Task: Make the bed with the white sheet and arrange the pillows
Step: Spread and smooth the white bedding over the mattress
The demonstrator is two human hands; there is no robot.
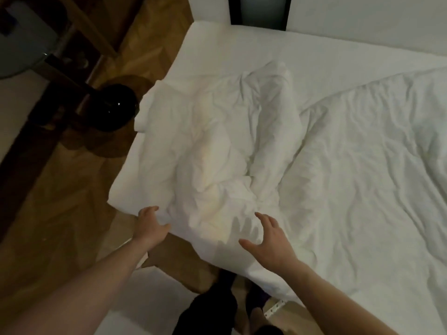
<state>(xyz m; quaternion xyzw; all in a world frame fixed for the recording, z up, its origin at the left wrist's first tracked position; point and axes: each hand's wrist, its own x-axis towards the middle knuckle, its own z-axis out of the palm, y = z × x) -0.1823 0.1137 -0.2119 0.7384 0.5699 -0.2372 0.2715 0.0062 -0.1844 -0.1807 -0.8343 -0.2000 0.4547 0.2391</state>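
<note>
Sheet (242,151) bunched, unspread on bed (266,47); no pillows visible. Left hand (150,226) touches its edge, fingers loosely curled; right hand (268,240) spread, holding nothing. Early stage.

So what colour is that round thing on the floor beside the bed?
Glossy black round object, seen in the head view.

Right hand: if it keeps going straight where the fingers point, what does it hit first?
Probably the crumpled white sheet just ahead of the right hand. The open fingers point into the bunched folds; depth is unclear, so the gap could be small or already closed.
</note>
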